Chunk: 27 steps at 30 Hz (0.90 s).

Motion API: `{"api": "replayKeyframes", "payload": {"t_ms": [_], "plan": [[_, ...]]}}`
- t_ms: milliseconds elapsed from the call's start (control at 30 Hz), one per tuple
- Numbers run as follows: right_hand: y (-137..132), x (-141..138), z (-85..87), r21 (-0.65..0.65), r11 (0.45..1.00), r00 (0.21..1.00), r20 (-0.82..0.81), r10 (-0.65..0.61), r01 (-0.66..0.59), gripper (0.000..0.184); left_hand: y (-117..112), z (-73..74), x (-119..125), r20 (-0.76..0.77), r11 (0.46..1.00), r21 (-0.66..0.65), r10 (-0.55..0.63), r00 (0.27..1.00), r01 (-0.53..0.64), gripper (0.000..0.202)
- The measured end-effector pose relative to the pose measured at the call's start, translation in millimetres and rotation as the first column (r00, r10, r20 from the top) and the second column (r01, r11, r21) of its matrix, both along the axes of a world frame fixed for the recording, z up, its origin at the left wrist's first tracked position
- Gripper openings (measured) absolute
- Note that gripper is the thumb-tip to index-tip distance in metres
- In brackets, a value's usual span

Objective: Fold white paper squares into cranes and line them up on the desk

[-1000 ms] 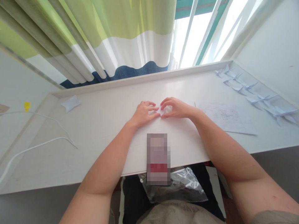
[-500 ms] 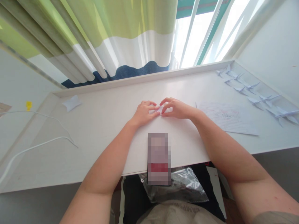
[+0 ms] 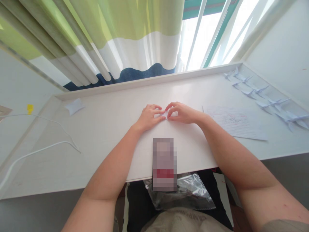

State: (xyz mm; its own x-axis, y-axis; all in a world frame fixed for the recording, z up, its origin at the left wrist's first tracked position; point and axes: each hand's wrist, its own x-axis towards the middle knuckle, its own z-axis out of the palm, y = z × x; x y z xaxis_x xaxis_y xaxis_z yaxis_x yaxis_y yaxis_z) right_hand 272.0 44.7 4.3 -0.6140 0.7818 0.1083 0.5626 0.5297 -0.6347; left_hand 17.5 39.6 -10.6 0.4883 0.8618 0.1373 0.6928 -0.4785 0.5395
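A small piece of white paper [image 3: 165, 114] lies on the white desk between my fingertips, mostly covered by them. My left hand [image 3: 151, 117] rests at its left side, fingers bent and closed on the paper's edge. From the right, my right hand [image 3: 181, 112] meets it, with curled fingers and thumb pinching the paper. Its exact folded shape is too hidden to make out. Nearer to me, a phone-shaped slab [image 3: 164, 158] with a blurred-out face reaches over the desk's front edge.
Several folded white paper pieces [image 3: 272, 103] line the right edge of the desk [image 3: 108, 148]. A written sheet [image 3: 238, 122] lies beside my right forearm. Back left sits a folded white paper [image 3: 74, 106]; a white cable [image 3: 48, 147] crosses the left side. Clear plastic [image 3: 193, 190] covers my lap.
My right fingertips have shifted very slightly on the paper, and a little more of it shows between the hands. Everything else stays in place.
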Motion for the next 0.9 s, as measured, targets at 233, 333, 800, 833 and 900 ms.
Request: {"api": "replayKeyframes", "payload": {"t_ms": [233,333,800,833,900], "plan": [[-3.5,-0.8,2.9,-0.005,1.000,1.000,-0.004,-0.003,0.003,0.011,0.8,-1.1,0.2,-0.004,1.000,0.006,0.002,1.000,-0.002,0.029],[-3.5,-1.0,2.7,-0.004,1.000,1.000,-0.001,-0.003,0.003,0.007,0.4,-0.9,0.4,0.000,1.000,0.009,0.006,1.000,-0.006,0.029],[-2.0,-2.9,-0.6,0.044,0.998,0.999,0.000,-0.043,0.043,0.017,1.1,-1.4,1.8,0.004,1.000,0.000,0.017,1.000,-0.017,0.031],[-1.8,-3.1,-0.2,0.036,0.997,0.998,-0.011,-0.063,0.063,0.017,1.0,-1.3,1.9,0.003,1.000,-0.001,0.019,1.000,-0.019,0.031],[-1.8,-4.4,0.4,0.005,0.992,0.992,-0.027,-0.122,0.122,0.017,0.2,0.0,2.3,0.000,1.000,-0.006,0.024,1.000,-0.024,0.030]]}}
